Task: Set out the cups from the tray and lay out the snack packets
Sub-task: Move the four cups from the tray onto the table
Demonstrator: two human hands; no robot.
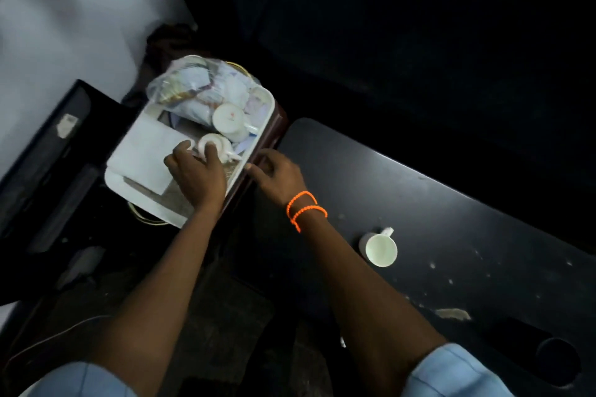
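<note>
A white tray (129, 183) rests on a dark wooden stand. In it lie a clear plastic bag of snack packets (196, 87), an upturned white cup (227, 121) and a second upturned white cup (214, 145). My left hand (196, 171) grips that second cup from above. My right hand (277, 175), with orange bead bracelets at the wrist, rests on the tray's right edge with fingers loosely curled, holding nothing I can make out. Another white cup (380, 248) stands upright on the dark table (451, 203) to the right.
White paper napkins (145, 154) lie in the tray's left half. A black box-like unit (48, 164) stands left of the tray. The table has a round cup hole (556, 358) at its near right corner. The room is dim.
</note>
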